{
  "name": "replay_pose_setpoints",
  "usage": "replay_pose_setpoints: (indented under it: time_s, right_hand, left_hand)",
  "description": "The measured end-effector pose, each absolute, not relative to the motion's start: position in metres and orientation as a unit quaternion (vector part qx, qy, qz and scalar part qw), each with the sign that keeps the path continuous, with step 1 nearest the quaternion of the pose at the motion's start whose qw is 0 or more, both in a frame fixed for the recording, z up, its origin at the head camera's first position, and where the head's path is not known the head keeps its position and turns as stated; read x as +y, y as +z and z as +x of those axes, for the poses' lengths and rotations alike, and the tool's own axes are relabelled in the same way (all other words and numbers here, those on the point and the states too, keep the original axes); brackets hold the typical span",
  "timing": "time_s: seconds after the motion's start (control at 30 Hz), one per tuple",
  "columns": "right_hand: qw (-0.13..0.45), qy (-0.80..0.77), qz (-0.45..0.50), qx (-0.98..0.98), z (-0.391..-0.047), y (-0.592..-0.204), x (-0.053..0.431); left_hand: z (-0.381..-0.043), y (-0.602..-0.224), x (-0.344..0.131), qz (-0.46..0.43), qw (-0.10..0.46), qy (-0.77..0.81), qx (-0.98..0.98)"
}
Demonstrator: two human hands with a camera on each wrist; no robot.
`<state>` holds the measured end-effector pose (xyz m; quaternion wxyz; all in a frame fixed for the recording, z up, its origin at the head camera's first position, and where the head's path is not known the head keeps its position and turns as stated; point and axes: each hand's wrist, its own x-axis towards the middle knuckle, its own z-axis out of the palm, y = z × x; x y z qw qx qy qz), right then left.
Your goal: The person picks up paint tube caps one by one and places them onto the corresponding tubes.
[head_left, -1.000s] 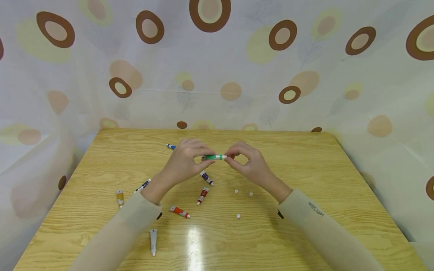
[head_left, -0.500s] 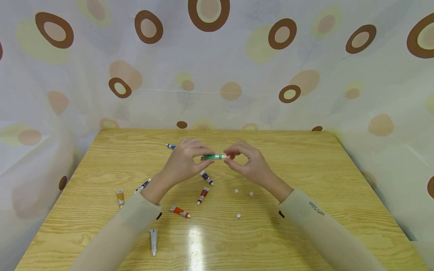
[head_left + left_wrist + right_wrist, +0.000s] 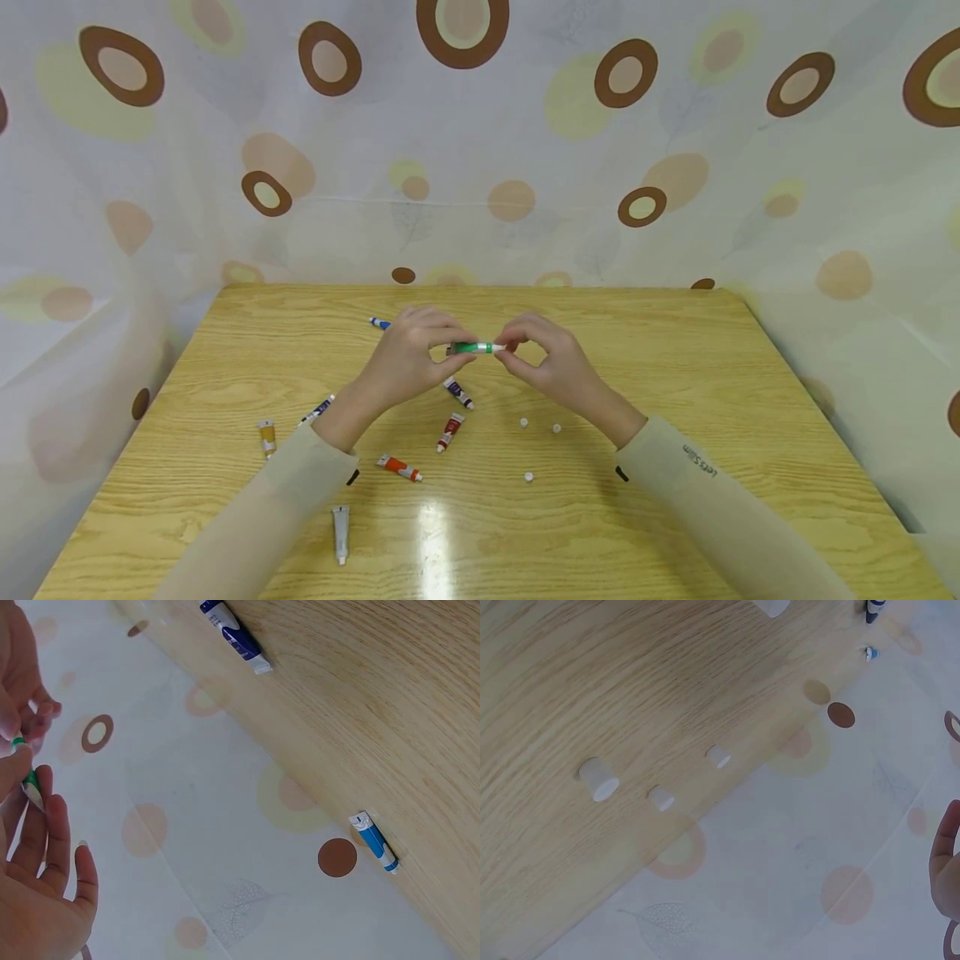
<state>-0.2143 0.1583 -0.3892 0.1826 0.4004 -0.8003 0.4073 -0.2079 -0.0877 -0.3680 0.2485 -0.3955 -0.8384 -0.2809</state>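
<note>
Between thumb and fingers, my left hand (image 3: 407, 354) holds a green paint tube (image 3: 472, 347) level above the table, its white tip pointing right. My right hand (image 3: 551, 360) pinches that white end with thumb and forefinger. In the left wrist view the green tube (image 3: 32, 784) shows partly behind the left fingers, with the right hand (image 3: 21, 675) above it. Only part of one hand (image 3: 946, 862) appears at the edge of the right wrist view. Below the hands lie a dark purple tube (image 3: 458, 393) and a dark red tube (image 3: 450, 432).
Nearer me lie an orange-red tube (image 3: 399, 467) and a silver-grey tube (image 3: 341, 534). Leftward are a yellow tube (image 3: 267, 439) and a dark blue tube (image 3: 318, 408); a blue tube (image 3: 379, 323) lies behind the left hand. Small white caps (image 3: 528, 477) sit right of centre on the wooden table (image 3: 675, 358).
My right fingers have loosened slightly from the tube's white end and closed on it again. The left hand and the green tube stay almost in place.
</note>
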Motion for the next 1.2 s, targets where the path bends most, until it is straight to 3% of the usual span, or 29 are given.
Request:
replay_pose_setpoints:
  time_s: [0.37,0.8,1.2]
  right_hand:
    - [0.17,0.414,0.394,-0.803,-0.2138,-0.3892,0.1579]
    - [0.211,0.384,0.421,-0.794,-0.2153,-0.3899,0.1571]
    - [0.204,0.391,0.416,-0.795,-0.2153,-0.3902,0.1571]
  left_hand:
    - [-0.2078,-0.3668,-0.0887,-0.397,0.251,-0.277,-0.838]
    - [-0.2076,-0.368,-0.0893,-0.392,0.242,-0.287,-0.84]
    - [-0.2064,-0.3666,-0.0885,-0.394,0.25,-0.281,-0.838]
